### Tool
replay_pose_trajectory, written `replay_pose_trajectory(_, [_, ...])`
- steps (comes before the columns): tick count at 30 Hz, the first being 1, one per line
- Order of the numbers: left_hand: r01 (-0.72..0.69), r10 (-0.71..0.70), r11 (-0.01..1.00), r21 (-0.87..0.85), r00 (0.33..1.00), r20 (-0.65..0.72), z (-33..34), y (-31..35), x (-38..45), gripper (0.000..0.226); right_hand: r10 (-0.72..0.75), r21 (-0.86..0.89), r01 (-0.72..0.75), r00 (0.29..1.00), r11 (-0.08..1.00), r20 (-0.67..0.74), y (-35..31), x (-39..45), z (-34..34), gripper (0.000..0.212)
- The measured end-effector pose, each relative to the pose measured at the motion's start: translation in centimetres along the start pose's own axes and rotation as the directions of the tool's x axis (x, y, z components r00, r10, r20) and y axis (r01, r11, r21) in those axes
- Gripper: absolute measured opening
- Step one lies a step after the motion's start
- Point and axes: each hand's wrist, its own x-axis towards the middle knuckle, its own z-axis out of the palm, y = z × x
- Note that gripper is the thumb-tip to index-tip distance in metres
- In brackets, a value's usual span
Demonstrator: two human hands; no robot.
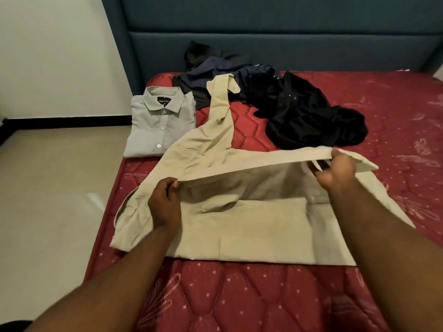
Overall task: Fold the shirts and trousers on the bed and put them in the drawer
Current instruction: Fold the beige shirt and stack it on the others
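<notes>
The beige shirt (251, 226) lies spread on the near part of the red mattress (239, 295). The left hand (165, 204) and right hand (335, 171) each pinch its far edge, lifted taut between them, probably to bring one side over in a straight fold. It looks soft and creased, one sleeve trailing away. Beyond, by the mattress edge, sits a folded grey shirt (160, 125); further back lies a heap of dark clothes (287, 104) unfolded against the blue headboard (263, 32). No drawer shows
</notes>
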Motion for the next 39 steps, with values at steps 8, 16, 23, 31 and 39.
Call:
replay_pose_trajectory(8, [-0.326,0.230,0.817,0.476,0.941,0.249,-5.7,-0.2,-10.6,0.032,-0.073,0.342,0.001,0.978,0.940,0.198,-2.9,-9.2,-9.7,0.055])
replay_pose_trajectory(16, [-0.543,0.261,0.417,0.729,0.840,0.476,-5.4,0.9,-10.6,0.116,-0.002,0.137,0.025,0.985,0.990,-0.171,1.0,-5.1,-19.9,0.047])
replay_pose_trajectory(23, [-0.614,0.212,0.333,0.715,0.788,0.578,-4.9,-1.8,-9.3,0.089,-0.133,0.146,0.168,0.966,0.975,-0.223,-1.1,-5.9,-18.6,0.059])
replay_pose_trajectory(31, [-0.727,0.362,0.265,0.634,0.684,0.633,-3.9,-0.5,-11.0,0.069,-0.125,0.124,0.184,0.917,0.975,-0.378,0.2,-5.1,-20.5,0.034])
replay_pose_trajectory(39, [-0.970,0.380,0.110,0.216,0.242,0.893,3.4,2.4,-13.5,0.092,-0.282,0.120,0.342,0.891,0.932,-0.355,-0.8,-3.3,-21.1,0.038])
